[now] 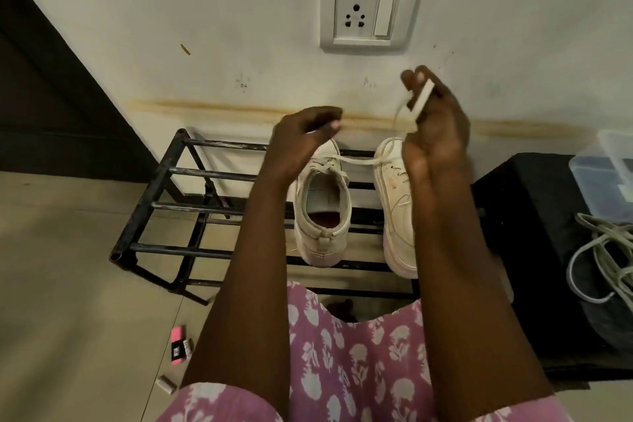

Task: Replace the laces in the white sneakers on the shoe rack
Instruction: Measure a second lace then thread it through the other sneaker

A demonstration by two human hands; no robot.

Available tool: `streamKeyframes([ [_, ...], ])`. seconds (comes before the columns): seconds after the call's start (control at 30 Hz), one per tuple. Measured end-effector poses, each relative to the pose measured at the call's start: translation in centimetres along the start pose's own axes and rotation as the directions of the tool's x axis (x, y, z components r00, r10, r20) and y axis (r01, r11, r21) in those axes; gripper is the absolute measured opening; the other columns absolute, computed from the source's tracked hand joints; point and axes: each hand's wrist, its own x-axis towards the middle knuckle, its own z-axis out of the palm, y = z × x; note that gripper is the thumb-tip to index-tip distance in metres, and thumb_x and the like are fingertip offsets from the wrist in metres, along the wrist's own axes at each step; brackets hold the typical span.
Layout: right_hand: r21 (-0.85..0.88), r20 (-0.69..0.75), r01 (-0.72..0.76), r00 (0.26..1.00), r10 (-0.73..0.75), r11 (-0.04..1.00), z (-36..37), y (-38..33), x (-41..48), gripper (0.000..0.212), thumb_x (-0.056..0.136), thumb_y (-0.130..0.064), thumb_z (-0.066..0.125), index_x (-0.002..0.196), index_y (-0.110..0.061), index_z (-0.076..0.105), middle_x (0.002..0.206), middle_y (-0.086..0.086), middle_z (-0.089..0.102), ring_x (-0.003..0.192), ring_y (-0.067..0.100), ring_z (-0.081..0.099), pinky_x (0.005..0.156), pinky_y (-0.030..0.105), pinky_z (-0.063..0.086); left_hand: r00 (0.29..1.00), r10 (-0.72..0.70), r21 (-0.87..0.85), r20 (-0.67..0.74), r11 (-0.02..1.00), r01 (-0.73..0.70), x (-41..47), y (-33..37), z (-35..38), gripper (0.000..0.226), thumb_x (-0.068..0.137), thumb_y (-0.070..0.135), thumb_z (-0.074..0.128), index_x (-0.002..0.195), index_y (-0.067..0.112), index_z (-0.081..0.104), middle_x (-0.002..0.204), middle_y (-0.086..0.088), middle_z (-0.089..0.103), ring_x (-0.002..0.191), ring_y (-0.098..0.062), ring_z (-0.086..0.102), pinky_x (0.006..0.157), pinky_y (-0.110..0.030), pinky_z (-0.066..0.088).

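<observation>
Two white sneakers stand on top of the black metal shoe rack [161, 181]. The left sneaker [322, 212] faces the wall with its opening toward me. The right sneaker [394, 202] is partly behind my right forearm. A white lace [356, 161] runs from the left sneaker's eyelets across to the right. My left hand [301, 140] pinches one lace end above the left sneaker's toe. My right hand [435, 123] is raised higher and grips a flat white stretch of the lace between thumb and fingers.
A loose bundle of pale laces [603, 257] lies on a black stool at the right, beside a clear plastic box [609, 175]. A pink and black item [178, 346] and a small spool [166, 384] lie on the floor. A wall socket [368, 12] is above.
</observation>
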Motion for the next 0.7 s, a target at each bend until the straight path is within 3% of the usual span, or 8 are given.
streamKeyframes([
  [0.1, 0.003, 0.085, -0.124, 0.989, 0.123, 0.992, 2.3, 0.7, -0.2, 0.022, 0.080, 0.005, 0.062, 0.076, -0.014, 0.072, 0.079, 0.002, 0.073, 0.094, 0.019, 0.067, 0.092, 0.038, 0.049, 0.988, 0.048, -0.061, 0.145, 0.997, -0.039, -0.2, 2.0, 2.1, 0.030, 0.087, 0.019, 0.065, 0.117, 0.019, 0.063, 0.114, 0.002, 0.066, 0.109, -0.005, 0.060, 0.095, -0.020, 0.046],
  [0.2, -0.051, 0.129, -0.148, 0.980, 0.153, 0.988, 2.4, 1.1, -0.6, 0.021, 0.084, 0.004, 0.060, 0.080, -0.014, 0.069, 0.073, -0.002, 0.073, 0.090, 0.015, 0.066, 0.075, 0.030, 0.050, 0.978, 0.106, -0.092, 0.177, 0.992, -0.091, -0.3, 1.9, 2.5, 0.016, 0.093, 0.014, 0.055, 0.104, 0.013, 0.066, 0.094, 0.000, 0.068, 0.089, -0.002, 0.063, 0.084, -0.017, 0.048],
  [0.27, -0.041, 0.124, -0.130, 0.983, 0.135, 0.991, 2.5, 0.7, -0.9, 0.019, 0.082, 0.001, 0.063, 0.078, -0.016, 0.070, 0.075, -0.001, 0.073, 0.092, 0.016, 0.066, 0.088, 0.038, 0.050, 0.984, 0.110, -0.094, 0.143, 0.991, -0.097, -0.2, 1.7, 1.6, 0.015, 0.095, 0.009, 0.050, 0.089, 0.012, 0.064, 0.079, 0.003, 0.062, 0.072, 0.003, 0.057, 0.074, -0.015, 0.046],
  [0.3, -0.033, 0.113, -0.119, 0.986, 0.122, 0.992, 2.5, 0.5, -0.7, 0.019, 0.081, 0.001, 0.064, 0.076, -0.016, 0.071, 0.078, 0.000, 0.073, 0.094, 0.017, 0.066, 0.093, 0.042, 0.049, 0.987, 0.113, -0.101, 0.115, 0.990, -0.102, -0.2, 1.7, 1.2, 0.019, 0.096, 0.008, 0.049, 0.082, 0.014, 0.061, 0.075, 0.003, 0.059, 0.066, 0.004, 0.054, 0.070, -0.013, 0.044],
  [0.37, -0.030, 0.108, -0.134, 0.985, 0.136, 0.991, 2.2, 0.5, -0.4, 0.017, 0.082, -0.003, 0.065, 0.077, -0.018, 0.071, 0.078, -0.001, 0.073, 0.090, 0.013, 0.066, 0.080, 0.034, 0.052, 0.992, 0.121, -0.109, 0.044, 0.987, -0.116, -0.1, 1.5, 0.1, 0.024, 0.097, 0.008, 0.046, 0.077, 0.016, 0.056, 0.070, 0.002, 0.054, 0.062, 0.004, 0.051, 0.067, -0.010, 0.041],
  [0.5, -0.089, 0.089, -0.140, 0.985, 0.148, 0.986, 1.7, 0.1, -0.2, 0.016, 0.086, -0.019, 0.067, 0.071, -0.023, 0.072, 0.081, -0.009, 0.070, 0.075, 0.007, 0.049, 0.061, 0.023, 0.030, 0.958, 0.151, -0.046, -0.243, 0.985, -0.167, 0.4, 0.0, -2.1, 0.016, 0.095, 0.018, 0.047, 0.084, 0.021, 0.058, 0.068, 0.017, 0.057, 0.063, -0.001, 0.049, 0.068, -0.021, 0.042],
  [0.6, 0.030, 0.085, -0.158, 0.984, 0.155, 0.987, 1.5, 0.4, 0.0, 0.010, 0.084, -0.010, 0.067, 0.080, -0.018, 0.071, 0.074, -0.006, 0.068, 0.068, 0.009, 0.043, 0.051, 0.019, 0.030, 0.858, 0.254, 0.140, -0.446, 0.967, -0.214, 0.3, -0.3, -3.6, 0.017, 0.094, 0.019, 0.048, 0.095, 0.013, 0.064, 0.081, 0.016, 0.058, 0.071, 0.004, 0.048, 0.069, -0.017, 0.037],
  [0.7, 0.036, 0.110, -0.173, 0.980, 0.169, 0.984, 1.5, 0.9, -0.1, 0.009, 0.082, 0.001, 0.066, 0.083, -0.008, 0.069, 0.066, -0.002, 0.065, 0.058, 0.008, 0.045, 0.048, 0.018, 0.035, 0.738, 0.434, 0.374, -0.517, 0.890, -0.261, -0.1, 0.0, -4.8, 0.025, 0.094, 0.020, 0.047, 0.099, 0.005, 0.067, 0.091, 0.006, 0.058, 0.084, -0.006, 0.052, 0.073, -0.015, 0.039],
])
